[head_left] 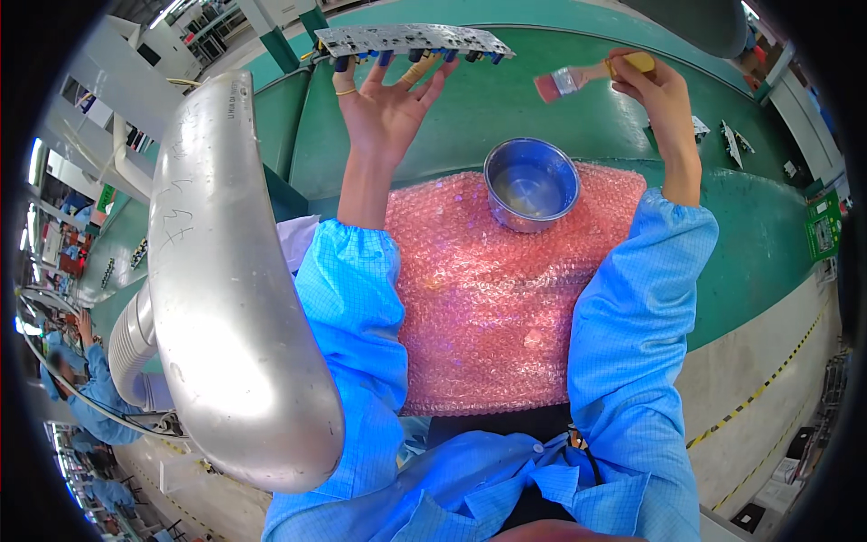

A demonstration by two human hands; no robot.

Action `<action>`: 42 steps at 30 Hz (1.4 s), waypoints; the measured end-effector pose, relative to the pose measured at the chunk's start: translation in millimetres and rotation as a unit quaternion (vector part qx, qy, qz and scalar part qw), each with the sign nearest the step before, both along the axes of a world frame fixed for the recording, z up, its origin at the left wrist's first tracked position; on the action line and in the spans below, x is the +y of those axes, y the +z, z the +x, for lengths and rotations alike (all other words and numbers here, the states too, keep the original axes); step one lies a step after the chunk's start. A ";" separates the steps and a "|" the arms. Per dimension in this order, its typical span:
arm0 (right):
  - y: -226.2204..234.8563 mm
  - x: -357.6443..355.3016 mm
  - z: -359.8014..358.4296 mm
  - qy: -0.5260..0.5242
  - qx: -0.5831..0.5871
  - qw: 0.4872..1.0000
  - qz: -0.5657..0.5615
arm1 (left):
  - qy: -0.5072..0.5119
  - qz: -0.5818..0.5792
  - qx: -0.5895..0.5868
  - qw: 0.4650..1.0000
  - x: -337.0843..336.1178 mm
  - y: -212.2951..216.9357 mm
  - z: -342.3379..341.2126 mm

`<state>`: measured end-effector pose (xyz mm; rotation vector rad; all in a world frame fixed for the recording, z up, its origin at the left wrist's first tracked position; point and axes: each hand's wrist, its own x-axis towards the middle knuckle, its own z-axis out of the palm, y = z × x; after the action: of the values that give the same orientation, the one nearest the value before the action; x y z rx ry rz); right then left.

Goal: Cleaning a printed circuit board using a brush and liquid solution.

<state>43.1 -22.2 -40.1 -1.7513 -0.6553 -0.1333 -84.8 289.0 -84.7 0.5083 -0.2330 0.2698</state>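
Note:
My left hand is raised over the far part of the bench, its fingers bent up under a circuit board. Blue and dark components hang from the board's underside, around my fingertips. To the right, my right hand grips a paintbrush by its yellow handle. The reddish bristles point left, apart from the board. Below and between the hands stands a round metal bowl with some clear liquid in it. It rests on a pink bubble-wrap sheet.
A large silver fume hood with a ribbed hose takes up the left side, close to my left arm. Small board pieces lie on the green bench at the right. A person in blue is at the far left.

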 end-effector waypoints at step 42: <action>-10.2 26.1 -8.9 0.016 0.013 0.981 0.192 | -0.055 0.060 -0.051 0.995 -29.2 -11.4 -5.6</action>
<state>34.2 3.8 -50.3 -1.3678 -0.5940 -0.2007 -90.4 259.9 -96.1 0.5996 -0.3781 0.1743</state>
